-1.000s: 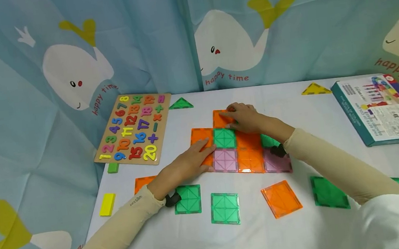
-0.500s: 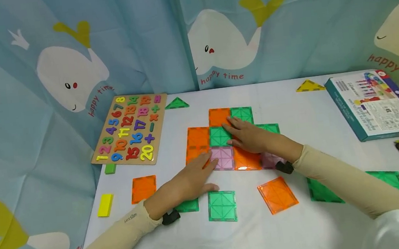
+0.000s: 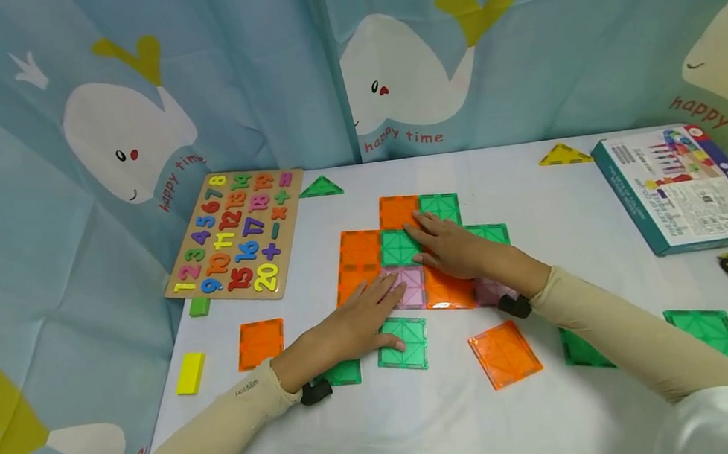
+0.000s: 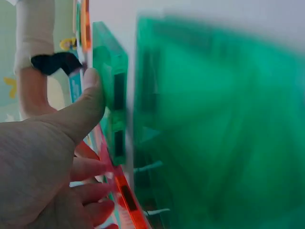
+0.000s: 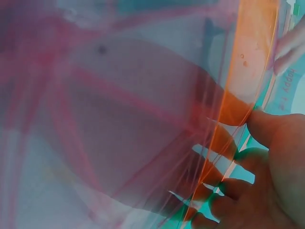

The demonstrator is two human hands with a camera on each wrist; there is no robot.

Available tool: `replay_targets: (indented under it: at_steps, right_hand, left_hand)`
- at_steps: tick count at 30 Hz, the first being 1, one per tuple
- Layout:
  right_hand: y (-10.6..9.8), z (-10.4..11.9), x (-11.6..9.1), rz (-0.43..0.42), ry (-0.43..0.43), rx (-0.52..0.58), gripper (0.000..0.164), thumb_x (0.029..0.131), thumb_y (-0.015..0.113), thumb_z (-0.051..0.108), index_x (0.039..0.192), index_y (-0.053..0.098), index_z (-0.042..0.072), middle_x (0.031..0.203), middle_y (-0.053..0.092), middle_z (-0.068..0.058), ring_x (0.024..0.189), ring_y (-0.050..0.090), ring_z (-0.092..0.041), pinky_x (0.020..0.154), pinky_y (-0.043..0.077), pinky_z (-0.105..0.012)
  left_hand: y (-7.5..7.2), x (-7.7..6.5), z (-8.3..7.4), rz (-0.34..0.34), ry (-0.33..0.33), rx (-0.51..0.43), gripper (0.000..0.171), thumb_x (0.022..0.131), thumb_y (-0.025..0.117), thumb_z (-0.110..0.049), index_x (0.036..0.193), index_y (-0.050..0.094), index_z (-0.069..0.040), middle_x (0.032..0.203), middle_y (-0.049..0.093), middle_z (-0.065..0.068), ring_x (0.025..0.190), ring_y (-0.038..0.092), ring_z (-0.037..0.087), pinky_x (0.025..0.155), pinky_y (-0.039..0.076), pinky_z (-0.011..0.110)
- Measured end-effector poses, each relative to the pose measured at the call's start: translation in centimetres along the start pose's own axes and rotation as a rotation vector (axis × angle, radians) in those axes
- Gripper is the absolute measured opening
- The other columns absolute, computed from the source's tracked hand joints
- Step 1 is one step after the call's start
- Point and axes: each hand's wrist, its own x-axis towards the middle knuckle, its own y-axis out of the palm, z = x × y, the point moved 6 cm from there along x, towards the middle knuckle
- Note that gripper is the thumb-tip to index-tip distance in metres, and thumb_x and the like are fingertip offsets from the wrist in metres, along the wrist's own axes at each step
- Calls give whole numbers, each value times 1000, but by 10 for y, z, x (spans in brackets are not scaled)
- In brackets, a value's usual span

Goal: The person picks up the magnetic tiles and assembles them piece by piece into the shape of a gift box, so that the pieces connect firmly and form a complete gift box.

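In the head view, a patchwork of flat, translucent square tiles lies on the tabletop (image 3: 441, 428) at the frame's centre, edge to edge, probably so the rims can meet in straight rows. The right hand (image 3: 450, 248) rests across its upper middle, fingers spread over the joined squares; its grip is released, grasping nothing, and the flat contact likely steadies the group. The left hand (image 3: 354, 327), just lower and to the left, has its fingers extended over a pink tile (image 3: 414, 288) and its thumb on a green square (image 3: 414, 352) just below the patchwork. Its grip is loose too: the thumb appears to press the square rather than clasp it, perhaps to guide it along the cloth. A loose orange square (image 3: 505, 353) lies at lower centre, apart from the group, within easy reach.

In the left wrist view, the thumb lies against the green square at upper left, its fingers below near pink and orange edges. A blurred green tile (image 4: 219, 124) fills the right.

In the right wrist view, the right hand's fingers lie along an orange tile (image 5: 245, 52) at right, seemingly pinning it flat; a pinkish tile (image 5: 109, 105) blurs the left half.
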Motion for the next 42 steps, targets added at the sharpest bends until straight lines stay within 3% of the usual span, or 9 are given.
replay_targets:
  at_steps: [8, 14, 21, 25, 28, 30, 33, 38, 42]
  right_hand:
    - [-1, 4, -3, -2, -5, 9, 70, 110, 57, 32, 167, 26, 4, 174, 12, -26, 161, 13, -47, 127, 18, -64]
    - [-1, 1, -29, 66, 25, 34, 76, 107, 62, 37, 167, 27, 7, 175, 12, -24, 160, 16, -47, 126, 21, -64]
    - [3, 4, -88, 144, 50, 154, 89, 99, 71, 47, 167, 29, 7, 174, 16, -25, 158, 17, -52, 124, 18, -69]
    - [12, 21, -138, 149, 48, 141, 88, 97, 75, 42, 167, 32, 10, 174, 21, -21, 157, 23, -49, 123, 18, -71]
    - [30, 39, -173, 151, 44, 65, 84, 95, 78, 31, 165, 37, 12, 173, 27, -19, 155, 30, -47, 120, 27, -70]
    - [42, 47, -189, 114, 42, 14, 80, 95, 79, 23, 164, 41, 13, 172, 30, -18, 154, 34, -45, 118, 33, -66]
    - [55, 54, -197, -20, 24, -79, 73, 97, 77, 19, 161, 45, 11, 169, 37, -16, 152, 39, -43, 116, 40, -59]
    - [61, 65, -188, -254, -84, -230, 66, 97, 75, 27, 156, 52, 7, 162, 49, -16, 145, 50, -39, 111, 48, -54]
    - [62, 77, -172, -313, -178, -341, 65, 100, 71, 32, 154, 51, 2, 159, 51, -16, 144, 52, -35, 112, 49, -53]
  left_hand:
    - [-5, 9, 10, -19, 26, -25, 101, 97, 67, -58, 170, 16, -12, 178, 10, 7, 164, 12, 26, 131, 22, 44]
    - [-6, 11, 6, -10, 33, -32, 100, 97, 67, -57, 170, 16, -11, 178, 9, 7, 164, 11, 26, 131, 19, 42]
    - [-8, 10, 4, 11, 28, -43, 99, 98, 67, -53, 170, 16, -8, 178, 7, 10, 165, 7, 28, 132, 14, 42]
    - [-8, 9, 2, 9, 37, -49, 98, 99, 68, -51, 169, 17, -6, 178, 8, 11, 165, 7, 29, 132, 14, 43]
    - [-8, 10, 0, 8, 43, -39, 98, 99, 67, -51, 169, 17, -5, 178, 8, 12, 165, 8, 29, 132, 15, 43]
    - [-9, 11, -2, 7, 47, -31, 97, 99, 67, -51, 169, 17, -4, 178, 9, 12, 165, 9, 30, 132, 15, 43]
    - [-10, 10, -3, 11, 40, -16, 98, 99, 67, -52, 169, 17, -4, 178, 9, 13, 164, 9, 30, 132, 16, 43]
    - [-11, 9, -4, 13, 34, -10, 98, 99, 68, -51, 168, 19, -3, 177, 11, 14, 164, 10, 31, 132, 17, 44]
    - [-10, 10, -5, 14, 31, -13, 97, 99, 68, -52, 169, 19, -4, 178, 11, 13, 164, 10, 30, 132, 16, 44]
